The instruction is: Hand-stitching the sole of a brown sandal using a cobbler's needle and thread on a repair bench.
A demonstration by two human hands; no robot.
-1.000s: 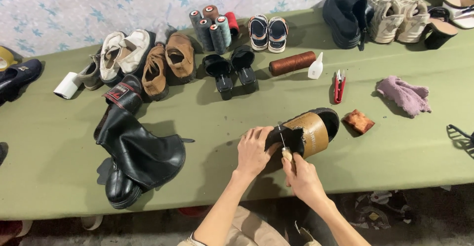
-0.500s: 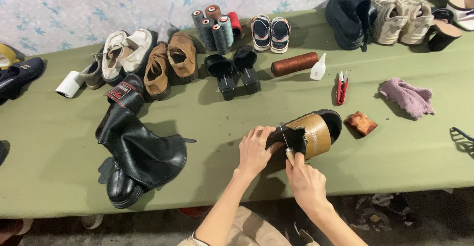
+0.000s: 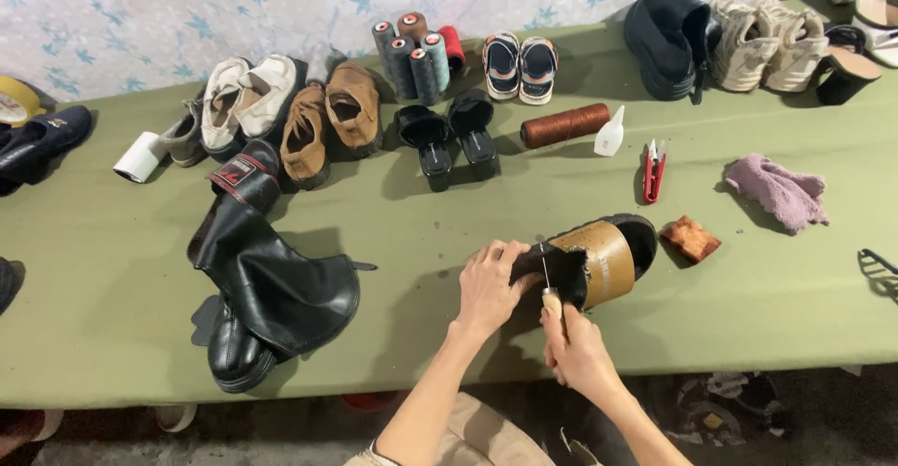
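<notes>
**Q:** At the near edge of the table, what do the two hands hold?

**A:** Left hand is clasped over the heel end of a slipper, pinning it to the green cloth. Right hand is closed around the wooden handle of an awl, whose thin metal point rises against the slipper's black edge.

**Q:** How far along does the work appear?

**A:** By judgement only, it is under way: the awl meets the rim where tan strap joins black sole. No thread shows in the slipper, and no finished stitch can be made out. The brown thread spool, glue bottle and red snips lie untouched beyond it.

**Q:** What surrounds the slipper, and what room is there?

**A:** An orange sponge lies just beside its toe; a purple rag sits farther right. Black boots lie well apart to the left, with open cloth between. Black heels, brown shoes and thread cones line the far side. The slipper lies near the front edge, so the right hand works over that edge, with little cloth beneath it.
</notes>
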